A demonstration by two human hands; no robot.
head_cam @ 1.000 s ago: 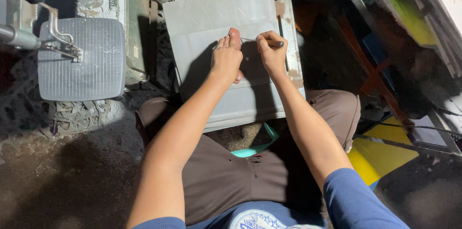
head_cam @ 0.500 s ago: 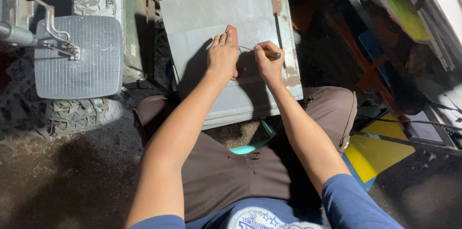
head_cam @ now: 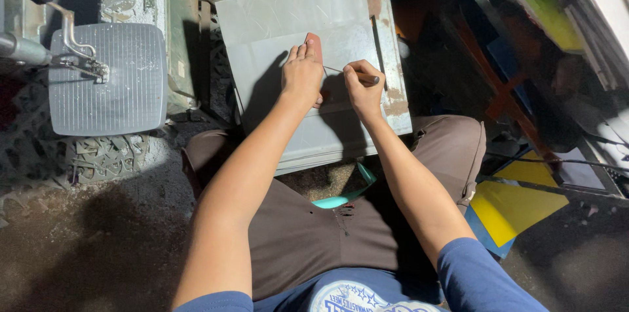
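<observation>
A grey metal sheet (head_cam: pixel 298 20) lies across my knees on a worn board (head_cam: pixel 388 56). My left hand (head_cam: pixel 303 76) presses a small reddish template piece (head_cam: pixel 314 42) flat against the sheet, fingers together. My right hand (head_cam: pixel 362 88) grips a thin scribing tool (head_cam: pixel 350 74), its tip touching the sheet right beside the template. Both forearms reach forward from the bottom of the view. My hands' shadows darken the sheet's lower part.
A ribbed square metal plate (head_cam: pixel 108 79) with a lever arm (head_cam: pixel 62 7) stands at the left. Cut metal scraps (head_cam: pixel 105 155) litter the dirt floor. Yellow sheets (head_cam: pixel 517 204) lie at the right under stacked panels (head_cam: pixel 590 4). A teal object (head_cam: pixel 344 197) sits between my legs.
The hands have stayed on the sheet; the right hand with the tool has shifted slightly along the template's edge. The view moved a little.
</observation>
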